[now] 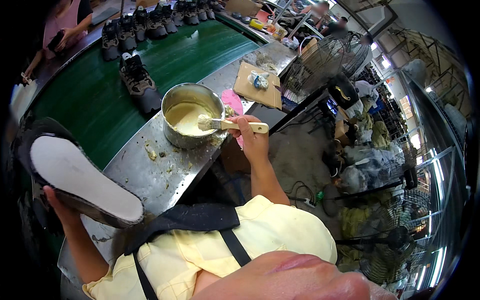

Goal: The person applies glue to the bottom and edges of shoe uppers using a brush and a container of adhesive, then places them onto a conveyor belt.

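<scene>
Gripped in my right hand [248,139] is a paintbrush [255,127] with a pale wooden handle. Its bristles, coated in cream-coloured paste, hang over the near right rim of a metal pot [172,135]. Cream paste [187,117] lies in the pot, which stands on the metal ledge. At the left my left hand [62,207] holds up a dark shoe upper [35,132] with its white bottom [82,175] facing me. Most of that hand's fingers are hidden behind the shoe upper.
A grey and black shoe [140,82] sits on the green conveyor belt [85,95], with several more shoes [155,22] beyond. Cardboard [242,90] with a crumpled cloth [259,79] lies past the pot. A fan [320,65] stands at right. Another person [70,25] works across the belt.
</scene>
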### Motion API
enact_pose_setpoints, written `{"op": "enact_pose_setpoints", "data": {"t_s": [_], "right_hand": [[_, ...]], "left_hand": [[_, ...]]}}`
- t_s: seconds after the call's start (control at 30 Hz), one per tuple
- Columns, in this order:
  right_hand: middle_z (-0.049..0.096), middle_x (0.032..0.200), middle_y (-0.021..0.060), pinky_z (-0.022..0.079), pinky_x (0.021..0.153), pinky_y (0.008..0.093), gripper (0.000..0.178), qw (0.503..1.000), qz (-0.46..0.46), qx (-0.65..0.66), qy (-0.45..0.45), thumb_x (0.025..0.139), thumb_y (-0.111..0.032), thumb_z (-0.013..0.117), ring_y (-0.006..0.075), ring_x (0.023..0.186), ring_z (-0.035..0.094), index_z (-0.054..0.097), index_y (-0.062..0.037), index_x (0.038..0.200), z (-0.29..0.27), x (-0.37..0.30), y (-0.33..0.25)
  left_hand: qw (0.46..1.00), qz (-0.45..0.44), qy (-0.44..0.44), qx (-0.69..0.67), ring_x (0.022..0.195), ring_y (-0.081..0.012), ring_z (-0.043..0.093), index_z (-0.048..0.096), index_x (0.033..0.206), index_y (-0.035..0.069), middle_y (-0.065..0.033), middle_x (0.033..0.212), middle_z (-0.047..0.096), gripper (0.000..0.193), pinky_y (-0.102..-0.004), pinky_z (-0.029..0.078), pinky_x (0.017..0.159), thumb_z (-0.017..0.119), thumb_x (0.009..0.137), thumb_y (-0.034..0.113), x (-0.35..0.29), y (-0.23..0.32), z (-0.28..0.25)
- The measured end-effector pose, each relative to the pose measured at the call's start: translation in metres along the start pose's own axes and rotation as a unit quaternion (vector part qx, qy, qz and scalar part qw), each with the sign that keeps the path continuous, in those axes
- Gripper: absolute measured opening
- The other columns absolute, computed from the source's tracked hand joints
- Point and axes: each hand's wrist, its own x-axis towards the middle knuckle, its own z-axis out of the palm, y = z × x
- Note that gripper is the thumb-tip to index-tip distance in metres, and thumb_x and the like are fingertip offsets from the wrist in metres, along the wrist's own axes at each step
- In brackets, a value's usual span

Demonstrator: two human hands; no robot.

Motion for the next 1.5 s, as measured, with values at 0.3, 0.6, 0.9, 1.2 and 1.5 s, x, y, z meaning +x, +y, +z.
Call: {"op": "enact_pose_setpoints", "data": {"t_s": [0.3,0.6,0.9,1.2,1.5], "right_hand": [[0.065,0.075,0.0077,0.048,0.057,0.0247,0.025,0.996,0.005,-0.090,0.008,0.087,-0.021,0.058,0.0120,0.062,0.061,0.064,0.0031,0.085,-0.004,0.025,0.012],[0.064,0.071,0.0127,0.048,0.062,0.0335,0.045,0.950,0.051,-0.250,-0.182,0.081,-0.045,0.059,0.0230,0.068,0.064,0.065,-0.0006,0.083,0.046,0.057,0.044],[0.065,0.071,0.0069,0.047,0.056,0.0248,0.033,0.963,0.028,-0.236,-0.126,0.085,-0.033,0.059,0.0136,0.059,0.061,0.066,-0.0006,0.079,0.045,0.069,0.032],[0.063,0.070,0.0065,0.046,0.051,0.0216,0.029,0.997,0.030,-0.076,0.012,0.088,-0.021,0.054,0.0105,0.053,0.056,0.064,0.0026,0.076,0.041,0.067,0.017],[0.062,0.067,0.0049,0.042,0.048,0.0212,0.029,0.992,0.025,-0.120,-0.014,0.087,-0.024,0.054,0.0099,0.050,0.053,0.062,-0.0003,0.071,0.038,0.060,0.013]], "left_hand": [[0.990,-0.084,-0.079,0.085,0.102,-0.0206,0.052,0.052,0.115,0.004,-0.0092,0.112,0.054,0.052,-0.0350,0.042,0.086,0.059,0.079,0.041,-0.023,-0.058,0.050],[0.956,0.052,-0.193,0.215,0.092,-0.0154,0.056,0.049,0.114,-0.003,-0.0072,0.101,0.058,0.079,-0.0278,0.043,0.080,0.069,0.065,0.057,-0.056,-0.052,0.126],[0.953,0.059,-0.194,0.227,0.097,-0.0188,0.054,0.045,0.119,-0.004,-0.0112,0.107,0.056,0.087,-0.0312,0.043,0.083,0.068,0.063,0.059,-0.058,-0.044,0.145],[0.963,0.058,-0.206,0.163,0.094,-0.0163,0.055,0.049,0.114,-0.003,-0.0078,0.104,0.058,0.086,-0.0293,0.043,0.081,0.071,0.061,0.060,-0.051,-0.069,0.135],[0.950,0.071,-0.250,0.174,0.094,-0.0129,0.052,0.049,0.113,-0.003,-0.0061,0.103,0.057,0.084,-0.0270,0.041,0.083,0.072,0.062,0.059,-0.051,-0.065,0.143]]}}
